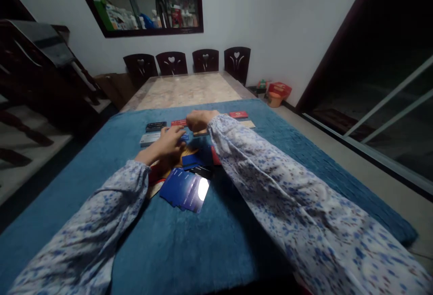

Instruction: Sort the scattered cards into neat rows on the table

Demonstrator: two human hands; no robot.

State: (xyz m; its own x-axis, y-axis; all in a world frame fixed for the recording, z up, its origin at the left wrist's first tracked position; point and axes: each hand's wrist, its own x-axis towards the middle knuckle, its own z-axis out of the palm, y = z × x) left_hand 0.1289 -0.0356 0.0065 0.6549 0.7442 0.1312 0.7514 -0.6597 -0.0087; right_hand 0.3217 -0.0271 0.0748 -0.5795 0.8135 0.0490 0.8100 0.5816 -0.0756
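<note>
My left hand [169,141] is over the cards, its fingers apart and slightly bent. A white-grey card stack [149,139] lies beside it, and a blue card [184,136] shows by its fingertips. Farther out, my right hand [199,120] is curled with the fingers turned down; what they grip, if anything, is hidden. Close to it are a red card [178,122] and a tan card [200,133]. Nearer me, fanned purple-blue cards [184,189] overlap a black card [202,171] and a darker blue card [190,160]. My right sleeve partly covers another red card [215,156].
A black card stack [156,126] lies at the back left, a red card stack [238,114] and a cream card [247,124] at the back right. A blue cloth [162,245] covers the near table. Several dark chairs [206,60] stand beyond its far end.
</note>
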